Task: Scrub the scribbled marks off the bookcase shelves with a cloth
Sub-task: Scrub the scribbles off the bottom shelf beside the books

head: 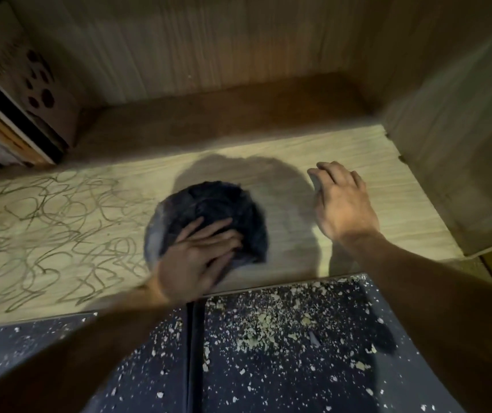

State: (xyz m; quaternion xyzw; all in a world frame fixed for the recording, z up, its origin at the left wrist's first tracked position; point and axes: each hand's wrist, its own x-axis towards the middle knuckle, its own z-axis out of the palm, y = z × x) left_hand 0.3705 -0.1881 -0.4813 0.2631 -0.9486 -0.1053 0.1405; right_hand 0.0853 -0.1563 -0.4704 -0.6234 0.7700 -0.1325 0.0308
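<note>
Left hand [200, 257], somewhat blurred, presses flat on a dark cloth [220, 213]; scribbles [54, 228] lie to its left; right hand [343, 201] rests released on the shelf [372, 162].

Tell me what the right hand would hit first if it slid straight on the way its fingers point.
Probably nothing on the shelf: the right hand points up-left over bare board, so it would likely meet the bookcase's back panel first.
</note>
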